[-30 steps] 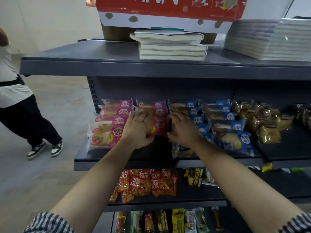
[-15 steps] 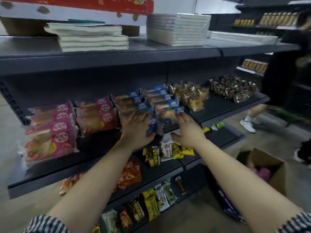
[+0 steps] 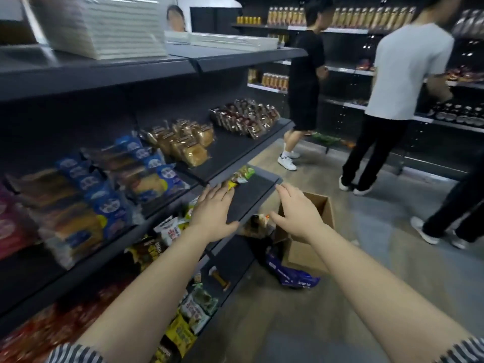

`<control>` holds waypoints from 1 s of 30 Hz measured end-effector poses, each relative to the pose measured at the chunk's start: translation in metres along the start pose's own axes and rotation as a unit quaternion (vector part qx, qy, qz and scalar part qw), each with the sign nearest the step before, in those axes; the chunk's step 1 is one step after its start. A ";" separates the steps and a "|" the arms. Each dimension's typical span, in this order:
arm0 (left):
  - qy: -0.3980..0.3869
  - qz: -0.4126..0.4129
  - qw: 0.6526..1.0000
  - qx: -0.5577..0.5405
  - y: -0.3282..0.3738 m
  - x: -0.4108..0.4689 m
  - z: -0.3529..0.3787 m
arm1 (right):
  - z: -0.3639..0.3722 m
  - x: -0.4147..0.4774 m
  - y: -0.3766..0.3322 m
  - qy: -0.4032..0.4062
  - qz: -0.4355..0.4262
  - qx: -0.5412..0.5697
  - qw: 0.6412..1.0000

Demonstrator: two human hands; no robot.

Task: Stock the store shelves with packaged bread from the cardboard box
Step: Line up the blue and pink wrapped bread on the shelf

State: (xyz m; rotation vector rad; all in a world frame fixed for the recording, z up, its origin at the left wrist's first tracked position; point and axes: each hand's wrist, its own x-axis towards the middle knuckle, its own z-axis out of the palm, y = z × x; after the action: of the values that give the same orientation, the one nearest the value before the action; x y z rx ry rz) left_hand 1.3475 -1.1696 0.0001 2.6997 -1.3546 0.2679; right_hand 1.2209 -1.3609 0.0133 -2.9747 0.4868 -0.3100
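The box [image 3: 311,231] is partly hidden by the right hand [image 3: 296,213]; the pink packs [image 3: 10,226] are blurred and cropped.

We held both hands out empty, fingers spread, palms down. Our left hand [image 3: 213,214] hovered over the dark shelf [image 3: 251,197] edge, and our right hand [image 3: 294,214] hung above the open cardboard box [image 3: 309,254] on the floor. Blue-labelled bread packets [image 3: 117,184] lay stacked on the shelf to the left, golden buns [image 3: 186,145] beyond them. Two people [image 3: 305,82] stood at the far shelving.
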 end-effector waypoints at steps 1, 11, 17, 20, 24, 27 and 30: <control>0.000 0.013 1.000 -0.003 0.012 0.012 0.003 | -0.002 -0.002 0.016 -0.002 0.017 -0.003 1.000; 0.017 0.098 0.995 -0.014 0.127 0.129 0.035 | -0.031 -0.013 0.176 0.007 0.140 -0.035 0.989; 0.025 0.128 0.991 -0.028 0.177 0.178 0.048 | -0.035 -0.009 0.241 0.007 0.158 -0.045 0.986; 0.021 0.131 0.991 -0.032 0.198 0.197 0.061 | -0.031 -0.006 0.265 0.001 0.159 -0.041 0.986; 0.002 0.129 0.991 -0.035 0.217 0.214 0.079 | -0.020 -0.002 0.289 -0.004 0.156 -0.030 0.987; -0.018 0.123 0.992 -0.031 0.222 0.223 0.092 | -0.008 0.006 0.301 -0.018 0.152 -0.014 0.988; -0.044 0.110 0.992 -0.035 0.222 0.234 0.106 | 0.004 0.015 0.310 -0.033 0.150 0.003 0.988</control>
State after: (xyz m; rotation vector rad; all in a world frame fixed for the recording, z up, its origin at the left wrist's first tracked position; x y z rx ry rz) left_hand 1.3177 -1.5038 -0.0519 2.5342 -1.6565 0.1179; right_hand 1.1421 -1.6577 -0.0322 -2.8377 0.9086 -0.1827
